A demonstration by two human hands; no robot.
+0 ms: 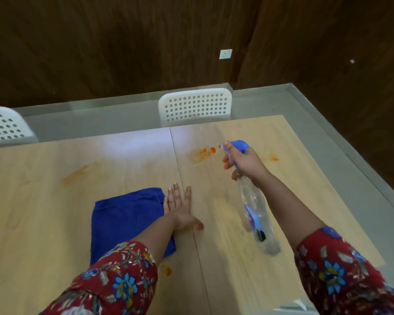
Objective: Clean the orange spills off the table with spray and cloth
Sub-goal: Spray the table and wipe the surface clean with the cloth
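A folded blue cloth (pixel 127 219) lies flat on the light wooden table (pixel 43 201). At the cloth's right edge the left hand (pixel 180 208) rests palm down, fingers straight. Farther right of the cloth, the right hand (pixel 243 160) grips a tilted clear spray bottle (pixel 257 212), its blue head toward an orange smear (pixel 203 152) beyond the cloth. A fainter smear (pixel 77 172) lies beyond the cloth's left side, and an orange spot (pixel 166 269) just below its near right corner.

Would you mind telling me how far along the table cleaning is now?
Done: nothing looks wiped clean. In hand: the right hand aims the spray bottle toward the far orange spill. Remaining: all wiping; the blue cloth lies beside the flat left hand.
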